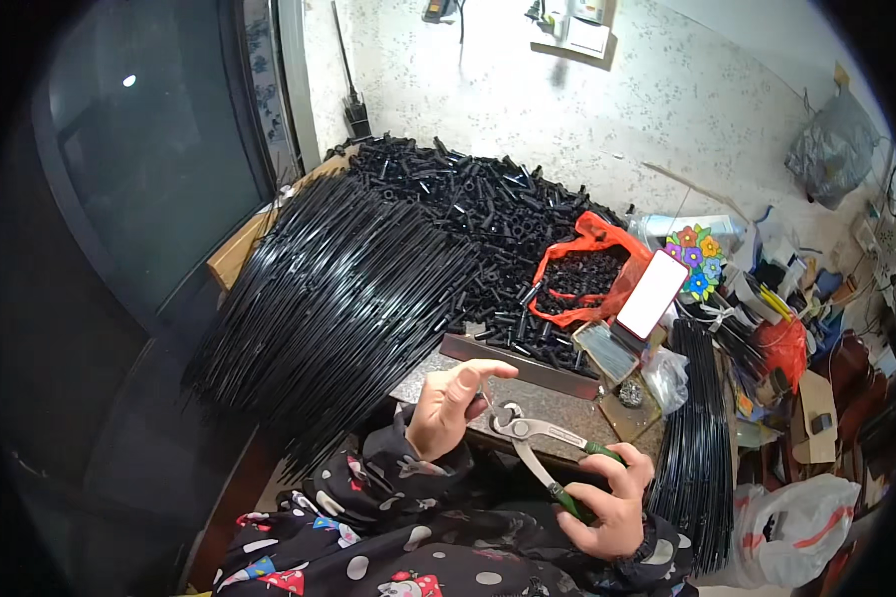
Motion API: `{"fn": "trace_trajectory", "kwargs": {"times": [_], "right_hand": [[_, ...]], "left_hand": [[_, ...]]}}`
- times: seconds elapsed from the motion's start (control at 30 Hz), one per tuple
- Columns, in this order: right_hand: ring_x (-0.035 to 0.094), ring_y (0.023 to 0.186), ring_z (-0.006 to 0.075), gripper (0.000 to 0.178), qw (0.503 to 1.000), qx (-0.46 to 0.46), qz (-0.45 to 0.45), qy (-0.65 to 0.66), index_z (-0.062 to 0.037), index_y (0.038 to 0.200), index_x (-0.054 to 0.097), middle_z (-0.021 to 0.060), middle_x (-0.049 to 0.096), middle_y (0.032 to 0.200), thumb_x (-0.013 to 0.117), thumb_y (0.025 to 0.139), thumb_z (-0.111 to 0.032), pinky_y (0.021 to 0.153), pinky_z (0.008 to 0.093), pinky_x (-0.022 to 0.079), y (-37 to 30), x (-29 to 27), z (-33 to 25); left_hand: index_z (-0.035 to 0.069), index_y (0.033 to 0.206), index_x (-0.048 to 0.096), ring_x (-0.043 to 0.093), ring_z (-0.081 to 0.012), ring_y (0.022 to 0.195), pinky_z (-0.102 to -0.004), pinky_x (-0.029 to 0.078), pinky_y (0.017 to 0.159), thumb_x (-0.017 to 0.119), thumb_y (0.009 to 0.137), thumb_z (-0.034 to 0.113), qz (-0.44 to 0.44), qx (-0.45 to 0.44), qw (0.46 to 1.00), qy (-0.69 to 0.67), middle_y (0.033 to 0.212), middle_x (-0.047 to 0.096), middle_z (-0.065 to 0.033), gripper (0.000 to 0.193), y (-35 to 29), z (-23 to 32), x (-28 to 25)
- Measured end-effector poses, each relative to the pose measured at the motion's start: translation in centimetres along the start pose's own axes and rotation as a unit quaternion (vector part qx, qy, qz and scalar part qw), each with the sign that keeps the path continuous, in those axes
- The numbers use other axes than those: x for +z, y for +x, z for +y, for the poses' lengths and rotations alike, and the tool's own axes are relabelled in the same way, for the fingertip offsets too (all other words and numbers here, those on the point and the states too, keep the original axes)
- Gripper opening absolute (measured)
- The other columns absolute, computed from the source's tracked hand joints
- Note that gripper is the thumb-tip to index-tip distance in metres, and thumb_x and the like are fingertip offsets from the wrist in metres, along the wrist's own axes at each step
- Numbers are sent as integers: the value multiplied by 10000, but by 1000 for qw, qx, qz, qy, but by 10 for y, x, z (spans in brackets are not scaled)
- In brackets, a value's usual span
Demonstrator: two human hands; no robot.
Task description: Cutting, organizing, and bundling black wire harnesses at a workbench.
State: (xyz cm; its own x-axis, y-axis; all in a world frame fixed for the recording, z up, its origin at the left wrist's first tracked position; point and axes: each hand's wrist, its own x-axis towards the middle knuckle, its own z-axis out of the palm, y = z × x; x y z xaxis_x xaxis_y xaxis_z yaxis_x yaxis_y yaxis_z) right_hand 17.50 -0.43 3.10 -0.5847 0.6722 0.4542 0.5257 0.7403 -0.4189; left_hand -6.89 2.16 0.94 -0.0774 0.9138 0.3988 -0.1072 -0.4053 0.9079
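In my right hand (612, 502) is a pair of pincers (521, 428) with green grips, the fingers wrapped around the two spread handles. The metal jaws point up and left, toward my left hand (443, 410), over the worktop (408, 388). My left hand is partly closed, with the index finger reaching out to the right above the thumb. By its lower fingers shows a small dark piece, too small to name. Just behind both hands lies a long brown-grey metal bar (518, 366).
A big bundle of thin black rods (319, 298) fills the left. Black tubular parts (468, 189) are heaped behind, with an open red bag (592, 269) of small parts. A phone (652, 294) stands propped at right, above another rod bundle (697, 438).
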Motion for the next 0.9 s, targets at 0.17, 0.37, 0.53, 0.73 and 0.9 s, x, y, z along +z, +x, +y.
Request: {"fn": "trace_trajectory", "kwargs": {"times": [0.17,0.37,0.53,0.73,0.9], "right_hand": [[490,960,300,263,997,-65,-9,-51,-64,832,638,24,573,1024,694,577,-98,818,393,377,10,-6,-8],[624,769,301,205,534,279,-221,767,48,966,500,216,589,958,490,884,-140,664,345,514,-20,25,5],[585,575,166,435,654,295,-375,588,-30,1124,447,92,579,707,673,763,-119,516,260,466,4,34,4],[564,695,314,449,994,-84,48,-55,-15,1081,476,165,565,868,641,672,-100,598,335,462,28,8,11],[577,556,134,171,574,301,-401,647,13,919,533,82,596,688,588,811,-107,522,253,458,1,41,14]], "left_hand": [[6,1038,592,327,0,500,-161,246,472,338,939,399,16,9,1000,-3,571,412,69,478,-11,13,-2],[6,998,619,343,-3,514,-165,254,475,426,905,372,-11,12,996,-87,612,458,68,424,-15,26,2],[-1,992,603,369,4,558,-166,268,484,567,849,206,-67,8,997,-45,634,479,63,254,-7,16,8],[-26,927,628,414,-5,541,-161,313,494,604,839,182,39,39,997,-62,636,530,43,228,-8,15,-4],[-22,891,631,468,-4,570,-149,343,501,623,822,181,-40,15,996,-77,646,561,25,215,-7,26,1]]}}
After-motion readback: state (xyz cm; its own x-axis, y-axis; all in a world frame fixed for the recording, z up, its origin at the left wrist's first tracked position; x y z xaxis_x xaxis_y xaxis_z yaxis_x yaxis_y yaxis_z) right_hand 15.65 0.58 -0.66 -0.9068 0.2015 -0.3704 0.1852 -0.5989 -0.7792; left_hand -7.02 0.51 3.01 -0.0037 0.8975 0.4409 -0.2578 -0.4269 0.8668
